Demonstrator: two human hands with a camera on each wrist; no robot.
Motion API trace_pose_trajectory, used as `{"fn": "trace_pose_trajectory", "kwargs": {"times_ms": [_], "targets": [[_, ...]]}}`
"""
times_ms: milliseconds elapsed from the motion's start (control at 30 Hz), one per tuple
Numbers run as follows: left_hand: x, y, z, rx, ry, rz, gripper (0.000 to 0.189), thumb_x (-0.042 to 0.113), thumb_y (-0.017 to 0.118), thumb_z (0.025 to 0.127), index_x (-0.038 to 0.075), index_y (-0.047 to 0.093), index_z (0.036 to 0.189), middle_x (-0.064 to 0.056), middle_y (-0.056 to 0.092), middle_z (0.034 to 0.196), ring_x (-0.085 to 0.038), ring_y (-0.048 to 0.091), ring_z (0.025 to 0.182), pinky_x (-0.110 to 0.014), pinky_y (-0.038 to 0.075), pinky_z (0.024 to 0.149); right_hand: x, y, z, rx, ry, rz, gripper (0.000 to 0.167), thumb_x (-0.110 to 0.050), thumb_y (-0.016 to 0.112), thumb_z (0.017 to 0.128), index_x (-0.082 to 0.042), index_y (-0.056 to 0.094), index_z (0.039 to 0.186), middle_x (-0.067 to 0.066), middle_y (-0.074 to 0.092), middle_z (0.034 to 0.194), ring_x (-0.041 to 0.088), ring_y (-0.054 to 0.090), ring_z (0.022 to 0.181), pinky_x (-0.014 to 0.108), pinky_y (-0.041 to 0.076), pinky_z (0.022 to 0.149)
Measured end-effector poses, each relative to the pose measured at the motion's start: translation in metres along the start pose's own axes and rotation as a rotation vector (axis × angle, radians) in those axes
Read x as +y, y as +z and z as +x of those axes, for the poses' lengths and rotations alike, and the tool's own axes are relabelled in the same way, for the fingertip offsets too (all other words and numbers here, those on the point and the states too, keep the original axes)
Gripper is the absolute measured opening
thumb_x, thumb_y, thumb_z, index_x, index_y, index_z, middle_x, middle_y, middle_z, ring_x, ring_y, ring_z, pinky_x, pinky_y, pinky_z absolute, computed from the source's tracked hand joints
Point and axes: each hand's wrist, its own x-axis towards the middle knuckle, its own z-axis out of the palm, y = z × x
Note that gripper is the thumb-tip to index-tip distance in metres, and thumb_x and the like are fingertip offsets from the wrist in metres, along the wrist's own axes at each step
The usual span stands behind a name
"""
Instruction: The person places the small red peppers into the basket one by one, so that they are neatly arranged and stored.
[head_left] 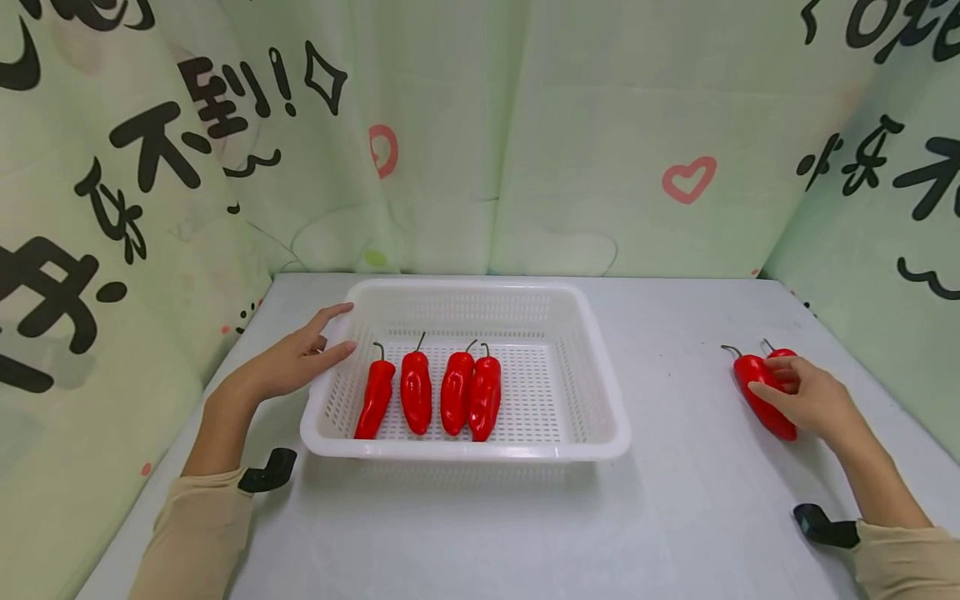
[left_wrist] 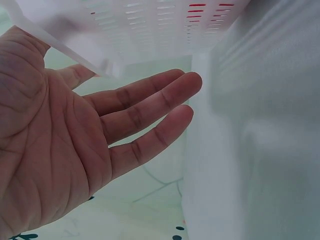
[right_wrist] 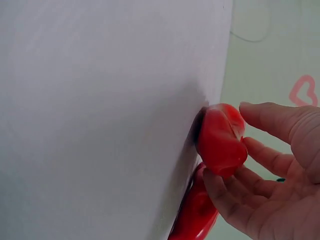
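Note:
A white perforated plastic basket (head_left: 555, 450) holds several red peppers (head_left: 416, 392) with thin stems, lying side by side in its left half. My left hand (head_left: 296, 354) rests at the basket's left rim, thumb and index finger touching it. In the left wrist view its other fingers (left_wrist: 150, 107) extend loosely beside the basket wall, holding nothing. Far to the right, my right hand (head_left: 813, 396) pinches a red pepper (right_wrist: 220, 137) between thumb and fingers, low at the table. Another red pepper (right_wrist: 195, 215) lies right against it, partly hidden by the hand in the head view.
A white table (head_left: 465, 533) bears the basket and the loose peppers. Light green curtains (head_left: 600, 167) with black characters and pink hearts hang behind the table and along both sides. Black wrist mounts (head_left: 270, 471) stick out from both sleeves.

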Motion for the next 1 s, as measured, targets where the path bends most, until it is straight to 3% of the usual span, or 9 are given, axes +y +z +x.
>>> {"fn": "trace_pose_trajectory", "kwargs": {"times_ms": [467, 1000], "targets": [[0.002, 0.001, -0.001, -0.002, -0.003, -0.004, 0.079, 0.046, 0.055, 0.104, 0.022, 0.011, 0.165, -0.027, 0.049, 0.145, -0.042, 0.057, 0.125, -0.064, 0.049, 0.101, 0.002, 0.001, 0.002, -0.037, -0.015, -0.008, 0.077, -0.021, 0.07, 0.094, 0.019, 0.027, 0.143, 0.046, 0.038, 0.129, 0.062, 0.041, 0.112, 0.056, 0.061, 0.072], [0.003, 0.0, -0.001, 0.002, -0.01, 0.008, 0.078, 0.046, 0.055, 0.104, 0.022, 0.012, 0.165, -0.027, 0.05, 0.144, -0.044, 0.056, 0.125, -0.065, 0.049, 0.1, -0.012, -0.001, 0.002, 0.029, -0.034, 0.025, 0.08, -0.026, 0.069, 0.095, 0.016, 0.027, 0.148, 0.044, 0.038, 0.132, 0.063, 0.038, 0.115, 0.054, 0.062, 0.068]]}}
